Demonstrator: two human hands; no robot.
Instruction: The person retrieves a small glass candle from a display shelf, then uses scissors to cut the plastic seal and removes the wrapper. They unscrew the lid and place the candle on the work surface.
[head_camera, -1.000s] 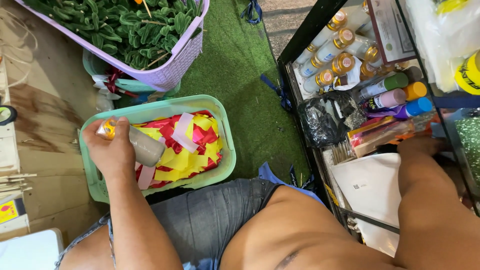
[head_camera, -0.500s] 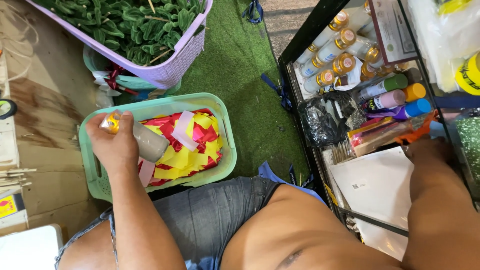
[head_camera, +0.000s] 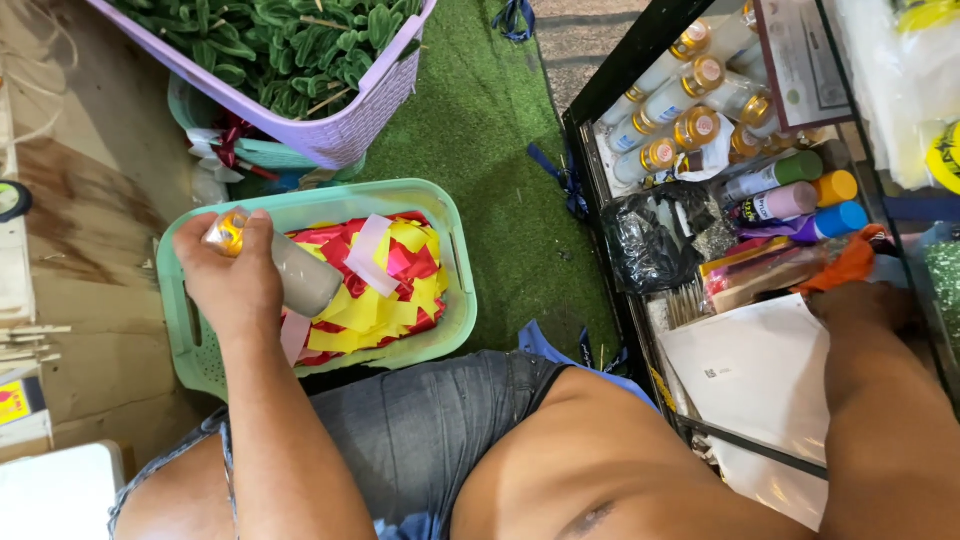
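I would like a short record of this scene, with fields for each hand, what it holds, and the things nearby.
left hand: grips a gold-capped bottle above the green basket
basket contents: red and yellow paper pieces
right hand: reaches into the black shelf, touching an orange item; grip unclear
shelf contents: gold-capped bottles, coloured-cap bottles, black bag
behind: purple basket of green leaves
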